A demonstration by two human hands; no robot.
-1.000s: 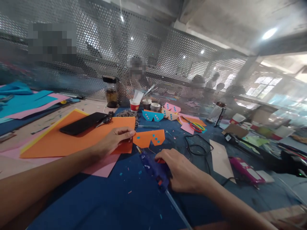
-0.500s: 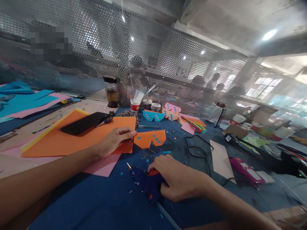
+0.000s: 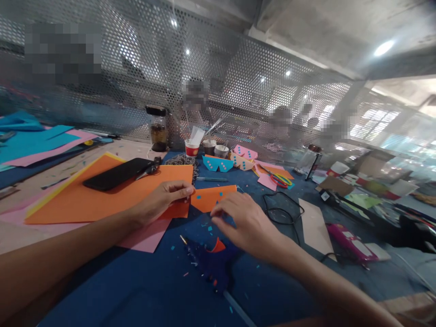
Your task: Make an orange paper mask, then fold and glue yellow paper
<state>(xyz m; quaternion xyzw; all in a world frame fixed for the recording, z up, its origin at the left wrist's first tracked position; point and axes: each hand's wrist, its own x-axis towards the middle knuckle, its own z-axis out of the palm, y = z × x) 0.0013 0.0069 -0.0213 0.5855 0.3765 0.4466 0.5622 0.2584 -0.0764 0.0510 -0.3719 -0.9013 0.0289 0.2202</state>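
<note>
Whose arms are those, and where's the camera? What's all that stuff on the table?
No machine here, just a person. The camera sits on their head and looks down, so you see their own two arms. The left hand pinches the edge of an orange paper shape with small blue bits. The right hand is open, fingertips close to that shape; whether they touch, I cannot tell. Below it a blue glue gun lies on the blue table cover. Also there: a big orange sheet with a black phone on it, red-handled scissors, a jar and paper cups.
</note>
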